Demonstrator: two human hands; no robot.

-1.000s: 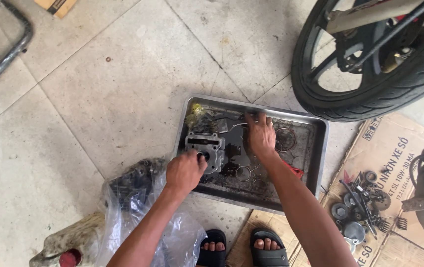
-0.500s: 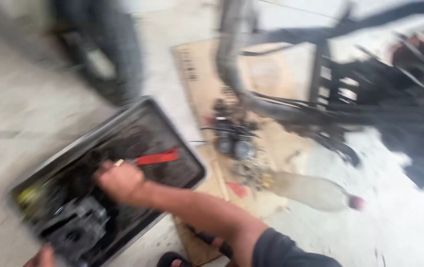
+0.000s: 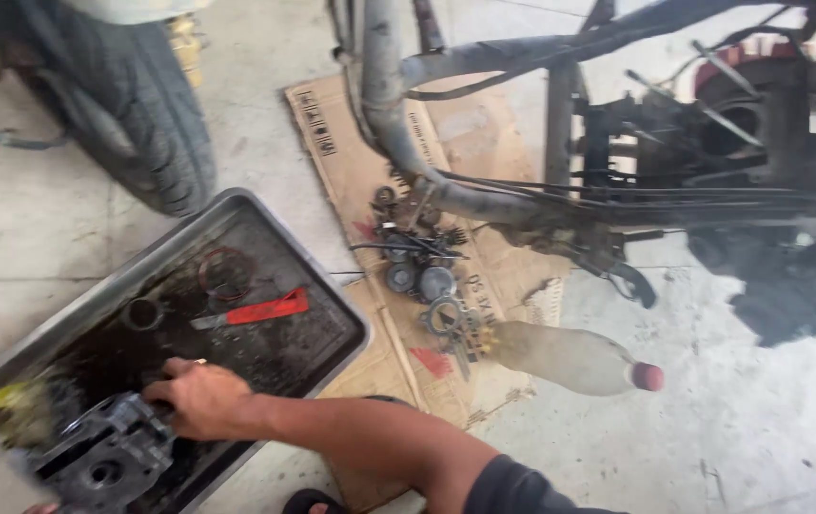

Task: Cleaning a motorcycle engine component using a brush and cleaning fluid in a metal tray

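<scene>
Camera swung right since a second ago; bike frame (image 3: 560, 190) now in view. Right hand (image 3: 194, 395) curled on engine part (image 3: 108, 457) in tray (image 3: 332, 314). Left hand (image 3: 41, 508) barely visible, grip unclear.

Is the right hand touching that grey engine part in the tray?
Touching. The head view shows the right hand resting its fingers against the grey engine part, with no gap between them.

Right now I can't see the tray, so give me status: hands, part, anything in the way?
Right hand on grey engine part in metal tray. Left hand out of view. Red-handled tool lies clear.
</scene>
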